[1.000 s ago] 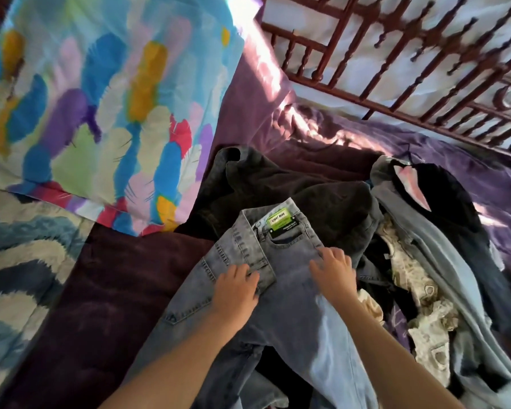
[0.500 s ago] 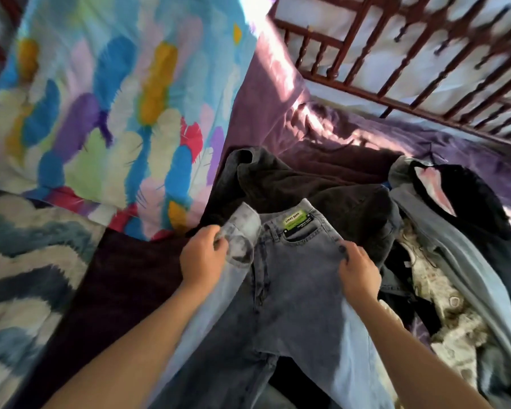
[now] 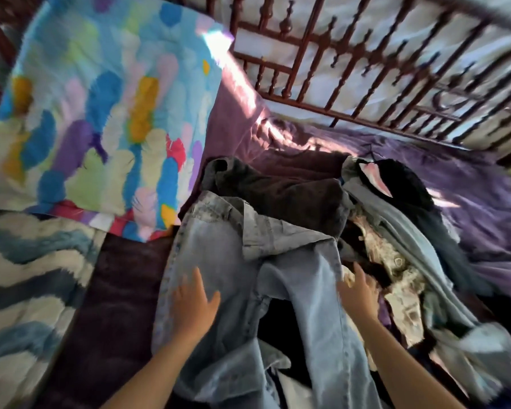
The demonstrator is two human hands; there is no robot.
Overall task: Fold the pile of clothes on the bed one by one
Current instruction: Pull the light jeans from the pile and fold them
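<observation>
Now jeans lie lengthwise, waistband away; left hand flat, released; right hand grip unclear.

Pale, washed blue jeans lie spread out under the left hand, which rests flat on one leg. The waistband, beyond its fingertips, is flopped over. The other leg runs just left of the right hand. Past both hands lies a dark charcoal garment. Right of the right hand, a cream patterned piece and pale blue cloth lie crumpled.

Feather-print pillow, wavy blue blanket
</observation>
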